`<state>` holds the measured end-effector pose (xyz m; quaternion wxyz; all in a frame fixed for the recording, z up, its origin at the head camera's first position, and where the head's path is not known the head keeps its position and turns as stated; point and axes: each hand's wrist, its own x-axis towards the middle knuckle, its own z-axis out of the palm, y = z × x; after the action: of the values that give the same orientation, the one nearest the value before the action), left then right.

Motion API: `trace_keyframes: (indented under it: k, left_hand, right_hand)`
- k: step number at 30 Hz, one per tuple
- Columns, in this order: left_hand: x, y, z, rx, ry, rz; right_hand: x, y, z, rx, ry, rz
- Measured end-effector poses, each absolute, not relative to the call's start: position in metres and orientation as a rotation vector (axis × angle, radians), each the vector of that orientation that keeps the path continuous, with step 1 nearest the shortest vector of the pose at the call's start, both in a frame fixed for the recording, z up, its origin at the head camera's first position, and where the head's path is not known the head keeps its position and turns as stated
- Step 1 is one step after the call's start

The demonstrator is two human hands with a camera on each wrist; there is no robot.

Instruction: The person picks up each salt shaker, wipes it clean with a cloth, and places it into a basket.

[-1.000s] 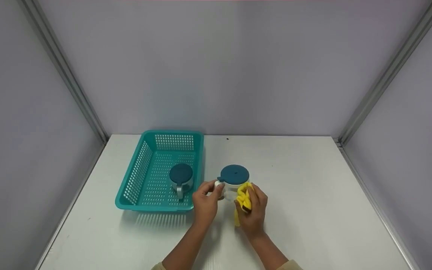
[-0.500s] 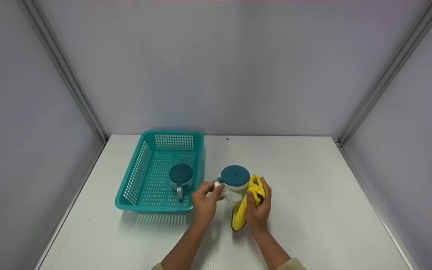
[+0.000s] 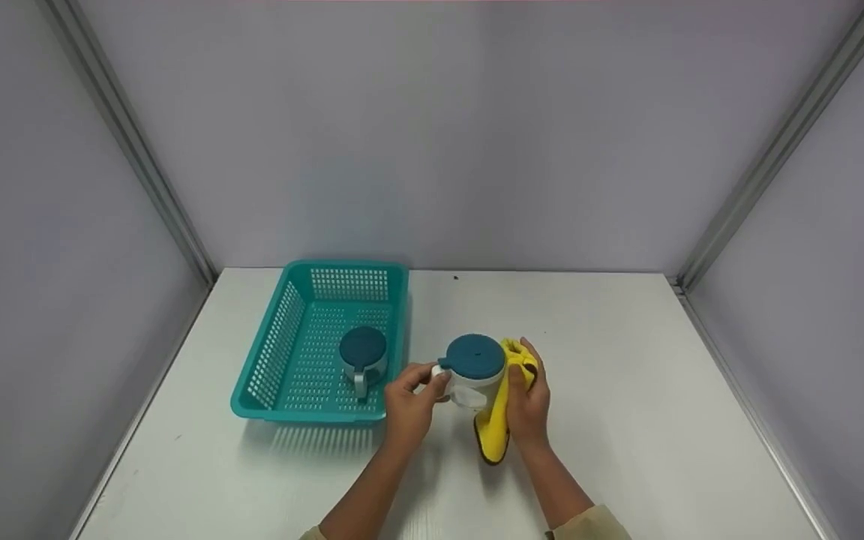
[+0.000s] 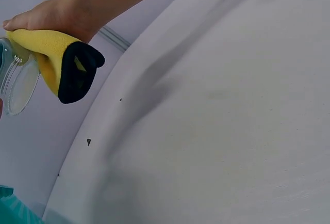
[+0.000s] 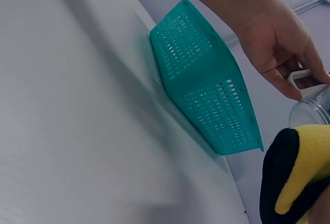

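Observation:
In the head view, a clear jar with a round blue lid (image 3: pixel 475 356) and a white side handle is held up off the table, tilted slightly. My left hand (image 3: pixel 409 409) pinches the handle (image 5: pixel 296 77) between thumb and fingers. A yellow cloth with dark edging (image 3: pixel 493 435) is bunched in my right hand (image 3: pixel 531 412), which presses it to the jar's right side. The cloth's loose end hangs down below the jar. From the left wrist, the jar's clear base (image 4: pixel 25 87) shows beside the cloth; the right fingers are partly hidden.
A teal perforated basket (image 3: pixel 252 360) stands on the white table (image 3: pixel 627 420) to the left of my hands. Inside it sits a second jar with a blue lid (image 3: pixel 362 346) and a handle. Grey panels (image 3: pixel 432 135) wall in the table at the back and sides.
My right hand has carried the cloth from the jar's front around to its right side, and its end now hangs longer. The jar has shifted slightly right; the left hand keeps its pinch.

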<state>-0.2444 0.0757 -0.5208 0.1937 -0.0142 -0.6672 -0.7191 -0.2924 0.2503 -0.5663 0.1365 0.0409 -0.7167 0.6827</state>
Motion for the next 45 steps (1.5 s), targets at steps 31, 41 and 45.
trace_keyframes:
  k: [31, 41, 45]
  left_hand:
    - [-0.255, 0.073, -0.545, -0.04, -1.969, -2.075]
    - [-0.256, 0.074, -0.545, -0.015, -1.963, -2.098]
    - [-0.256, 0.075, -0.545, -0.012, -1.96, -2.097]
  right_hand:
    - [-0.313, 0.265, -0.563, -0.211, -2.245, 2.325]
    - [-0.316, 0.268, -0.554, -0.048, -2.159, 2.144]
    - [-0.315, 0.27, -0.552, -0.01, -2.129, 2.054]
